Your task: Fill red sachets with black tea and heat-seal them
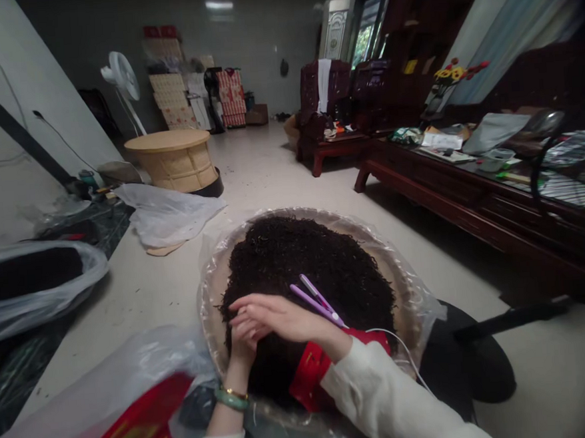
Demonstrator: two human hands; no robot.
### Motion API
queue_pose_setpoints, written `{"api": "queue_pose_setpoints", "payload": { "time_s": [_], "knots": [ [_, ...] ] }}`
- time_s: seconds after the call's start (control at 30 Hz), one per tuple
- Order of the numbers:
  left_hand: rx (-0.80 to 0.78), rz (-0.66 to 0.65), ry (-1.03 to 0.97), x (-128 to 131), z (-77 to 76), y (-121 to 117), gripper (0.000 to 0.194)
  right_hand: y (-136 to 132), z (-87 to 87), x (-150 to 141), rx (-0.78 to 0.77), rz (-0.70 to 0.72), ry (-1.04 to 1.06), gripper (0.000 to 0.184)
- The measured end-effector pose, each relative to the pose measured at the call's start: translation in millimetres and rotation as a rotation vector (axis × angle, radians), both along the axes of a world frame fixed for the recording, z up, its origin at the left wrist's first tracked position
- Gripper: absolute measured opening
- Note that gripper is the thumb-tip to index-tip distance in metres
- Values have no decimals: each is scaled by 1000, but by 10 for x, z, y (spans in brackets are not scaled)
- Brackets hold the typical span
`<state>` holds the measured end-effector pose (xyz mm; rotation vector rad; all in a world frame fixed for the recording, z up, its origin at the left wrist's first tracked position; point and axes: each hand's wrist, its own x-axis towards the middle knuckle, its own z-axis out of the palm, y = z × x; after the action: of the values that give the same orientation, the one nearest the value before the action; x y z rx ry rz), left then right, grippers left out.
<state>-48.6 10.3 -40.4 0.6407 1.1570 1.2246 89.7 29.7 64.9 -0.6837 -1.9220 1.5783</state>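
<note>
My left hand and my right hand touch each other above a heap of dark, twisted dried leaves that look like tea. The right hand lies across the left with its fingers stretched out. Partly covered by it, the left hand's fingers are loosely bent; I see nothing held between the two. The heap fills a round, plastic-lined basket. A small purple hair straightener with a white cord rests on the leaves, its plates apart. Red packets lie beneath my right forearm.
At left stands a plastic-lined container of dark leaves. Clear plastic sheeting lies near a round woven stand. A long wooden table runs along the right. A black round base is beside the basket; red bags sit front left.
</note>
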Motion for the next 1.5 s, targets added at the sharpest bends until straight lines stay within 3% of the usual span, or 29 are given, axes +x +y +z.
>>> {"api": "queue_pose_setpoints", "payload": {
  "time_s": [0.07, 0.1, 0.13, 0.2, 0.3, 0.4, 0.5, 0.67, 0.77, 0.83, 0.93, 1.07, 1.23, 1.5],
  "knots": [
    [-27, 3, -1, -3, 47, 10, 30, 51, -10, 126, 146, -148, -228, 30],
    [-45, 5, -9, -6, 75, 16, 28, 72, -54, 222, 247, -142, -435, 27],
    [-59, 13, -8, -8, 101, 23, 27, 78, -118, 323, 352, -39, -641, 23],
    [-76, 37, -1, 0, 142, 31, 25, 33, -286, 495, 372, 88, -757, 11],
    [-73, 40, 15, 43, 167, 40, 28, -132, -535, 602, 414, 113, -857, 17],
    [-53, -17, 56, 112, 175, 69, 33, -251, -680, 594, 468, 54, -899, 22],
    [-27, -78, 106, 203, 202, 133, 36, -259, -719, 620, 505, 25, -868, 24],
    [10, -290, 180, 368, 335, 166, 32, -174, -640, 770, 517, -43, -764, 21],
    [61, -455, 239, 377, 420, 56, 25, -122, -560, 809, 501, -159, -695, 16],
    [137, -524, 394, 330, 446, -40, 15, -95, -527, 805, 498, -212, -605, 14],
    [171, -465, 495, 224, 427, -164, 21, -86, -541, 798, 522, -380, -481, 19],
    [160, -305, 444, 115, 325, -304, 36, -170, -673, 796, 471, -616, -434, 47],
    [80, -204, 277, 144, 168, -507, 46, -424, -902, 695, 518, -674, -370, 45],
    [143, -56, 274, 381, -24, -831, 38, -790, -1180, 645, 720, -882, -447, 36]
  ]
}}
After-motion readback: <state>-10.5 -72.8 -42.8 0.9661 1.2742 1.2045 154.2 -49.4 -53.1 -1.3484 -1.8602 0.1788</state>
